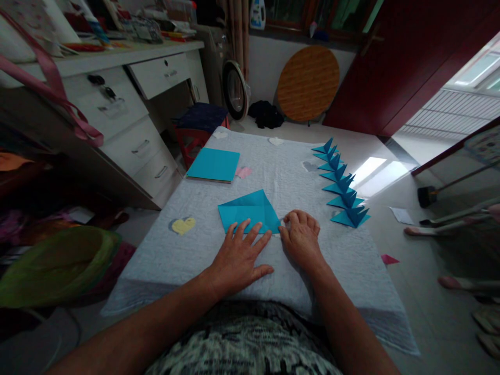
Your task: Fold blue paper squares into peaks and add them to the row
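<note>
I see my left hand [236, 260] splayed on creased blue paper [248, 201]; right hand [302, 238] curled at its corner, grip unclear; open room toward the cloth-covered table's [187, 273] right edge, lined with pointed folded pieces [339, 187].

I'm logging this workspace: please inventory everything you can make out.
Tablecloth: one, pale grey, centre
Creased paper: one, blue, tablecloth's middle
Paper stack: one, blue-topped, tablecloth's far left
Folded pieces: about seven, blue, tablecloth's right side
Hearts: several, mixed colours, on the tablecloth
Drawer unit: one, white, left
Desktop clutter: uncounted, mixed, upper left
Container: one, green, left
Stool: one, red, beyond tablecloth's far left
Washing machine: one, grey, back
Round board: one, wood-brown, back
Door: one, dark red, back right
Left grip: one, bare hand, on creased paper
Right grip: one, bare hand, at paper's right corner
</note>
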`<state>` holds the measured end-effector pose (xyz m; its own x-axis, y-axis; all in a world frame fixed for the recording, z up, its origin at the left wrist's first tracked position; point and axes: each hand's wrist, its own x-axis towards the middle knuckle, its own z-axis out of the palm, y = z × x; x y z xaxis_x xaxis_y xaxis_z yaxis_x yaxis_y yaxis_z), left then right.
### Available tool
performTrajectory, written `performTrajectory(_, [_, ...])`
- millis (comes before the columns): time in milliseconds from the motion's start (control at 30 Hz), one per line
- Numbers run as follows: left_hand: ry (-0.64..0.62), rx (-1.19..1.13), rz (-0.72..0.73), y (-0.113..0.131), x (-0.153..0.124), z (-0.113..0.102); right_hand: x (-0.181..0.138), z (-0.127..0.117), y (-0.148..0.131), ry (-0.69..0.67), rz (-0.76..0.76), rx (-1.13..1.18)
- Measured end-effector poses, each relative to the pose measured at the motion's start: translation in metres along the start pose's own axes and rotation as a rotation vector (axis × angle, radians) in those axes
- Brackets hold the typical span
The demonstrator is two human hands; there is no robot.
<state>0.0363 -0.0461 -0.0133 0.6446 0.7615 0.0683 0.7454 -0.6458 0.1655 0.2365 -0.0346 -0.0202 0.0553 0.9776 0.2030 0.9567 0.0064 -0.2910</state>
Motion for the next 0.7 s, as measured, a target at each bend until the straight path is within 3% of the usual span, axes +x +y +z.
performTrajectory(200, [-0.014, -0.016, -0.014, 0.001, 0.0, 0.0, 0.004, -0.002, 0.015, 0.041, 0.09, 0.108])
performTrajectory(367, [0.0, -0.019, -0.009, 0.0, -0.001, 0.001, -0.001, -0.008, 0.018, 0.05, -0.077, 0.275])
performTrajectory(500, [0.009, -0.019, -0.008, 0.0, -0.001, 0.001, -0.003, -0.007, 0.013, 0.007, -0.158, 0.235])
performTrajectory(600, [0.014, -0.021, -0.008, 0.001, -0.002, 0.002, -0.003, -0.008, 0.005, 0.05, -0.179, 0.192])
performTrajectory(700, [0.017, -0.027, -0.006, 0.001, -0.002, 0.002, -0.004, -0.01, -0.007, 0.056, -0.301, 0.245])
